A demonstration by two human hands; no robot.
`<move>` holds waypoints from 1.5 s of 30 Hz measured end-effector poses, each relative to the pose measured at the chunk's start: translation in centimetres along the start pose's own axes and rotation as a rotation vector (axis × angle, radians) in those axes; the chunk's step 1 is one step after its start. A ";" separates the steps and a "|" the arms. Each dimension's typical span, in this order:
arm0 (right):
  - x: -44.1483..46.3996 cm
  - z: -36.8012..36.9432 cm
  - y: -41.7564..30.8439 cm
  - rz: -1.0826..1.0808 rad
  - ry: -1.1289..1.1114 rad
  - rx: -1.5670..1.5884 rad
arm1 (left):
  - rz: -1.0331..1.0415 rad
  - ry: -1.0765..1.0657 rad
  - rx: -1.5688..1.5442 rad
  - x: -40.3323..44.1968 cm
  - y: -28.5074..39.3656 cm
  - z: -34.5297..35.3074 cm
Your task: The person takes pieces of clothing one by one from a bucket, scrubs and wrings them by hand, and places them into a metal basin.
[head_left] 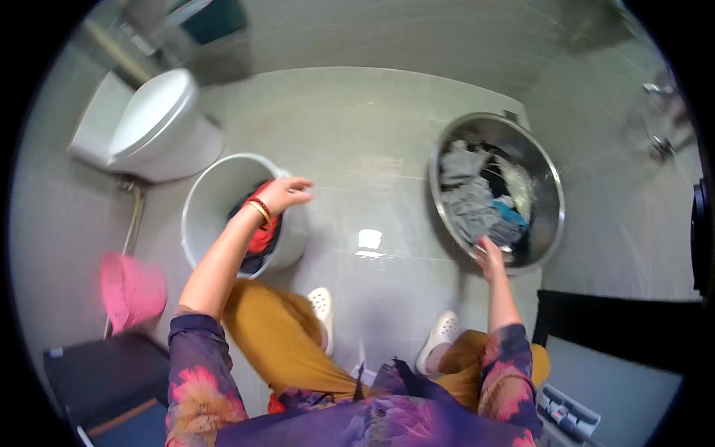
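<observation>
Grey clothes point(468, 203) lie in a basin point(551, 212) past the right fingers point(488, 249), grip unclear; parted left fingers point(299, 182) overhang a bucket point(208, 205) on the bathroom floor point(380, 287).

1. L forearm point(223, 257) is slanting fwd & inward, w/ L wrist point(261, 207) bending a bit further in.
2. L hand point(285, 195) is pointing R, fingers point(300, 182) curling slightly & parting.
3. R forearm point(503, 302) is extending nearly straight fwd, approx. in line w/ R hand point(489, 259).
4. R fingertips are pointing fwd; blurry, grip unclear.
5. Hands are sitting well apart, L one farther fwd.
</observation>
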State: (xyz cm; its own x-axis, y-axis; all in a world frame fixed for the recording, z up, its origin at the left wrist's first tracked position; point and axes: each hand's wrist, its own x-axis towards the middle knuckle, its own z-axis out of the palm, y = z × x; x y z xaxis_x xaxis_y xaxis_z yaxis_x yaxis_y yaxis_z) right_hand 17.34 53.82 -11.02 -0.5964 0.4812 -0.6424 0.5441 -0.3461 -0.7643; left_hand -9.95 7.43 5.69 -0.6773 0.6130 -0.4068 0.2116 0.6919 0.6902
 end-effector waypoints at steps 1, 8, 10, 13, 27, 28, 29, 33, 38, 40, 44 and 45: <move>-0.5 0.2 1.6 0.025 0.024 0.039 | -0.060 0.102 0.003 -1.9 -3.1 -1.7; -2.6 3.0 4.8 0.177 -0.020 -0.018 | -0.345 0.351 0.181 -10.6 -19.9 -1.4; -3.1 3.7 4.0 0.176 -0.018 -0.033 | -0.330 0.225 0.099 -11.5 -18.2 -0.2; -4.2 6.2 2.2 0.140 -0.106 -0.138 | -0.557 0.180 0.338 -9.9 -22.7 3.9; -10.9 12.0 0.1 -0.026 -0.266 -0.307 | -0.251 0.508 -0.373 -10.7 -21.1 -4.1; -11.0 11.8 0.0 -0.030 -0.269 -0.300 | -0.120 0.569 -0.498 -10.8 -20.5 -5.4; -11.0 11.6 0.1 0.000 -0.280 -0.241 | 0.022 0.594 -0.672 -11.3 -17.5 -6.4; -13.1 13.9 -1.1 0.047 -0.351 0.008 | 0.326 0.614 -0.845 -12.0 -4.0 -9.7; -15.7 17.2 -4.6 0.117 -0.583 0.269 | 0.574 0.358 -0.848 -12.7 5.2 -8.1; -16.4 19.2 -7.0 0.158 -0.758 0.542 | 0.585 0.139 -0.884 -10.8 7.6 -4.2; -17.1 20.9 -8.3 0.208 -0.915 0.678 | 0.533 -0.022 -0.946 -8.3 10.0 1.9; -16.8 21.4 -7.1 0.061 -1.012 0.851 | 0.570 -0.171 -1.118 -6.5 11.2 5.8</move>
State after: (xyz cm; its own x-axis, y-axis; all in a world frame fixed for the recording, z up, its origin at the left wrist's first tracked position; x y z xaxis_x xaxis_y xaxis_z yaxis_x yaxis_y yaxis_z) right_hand 10.89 30.97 3.97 -0.9606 -0.2337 -0.1507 0.2690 -0.9183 -0.2903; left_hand 0.94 13.46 12.57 -0.5694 0.8160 0.0997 -0.3226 -0.3333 0.8859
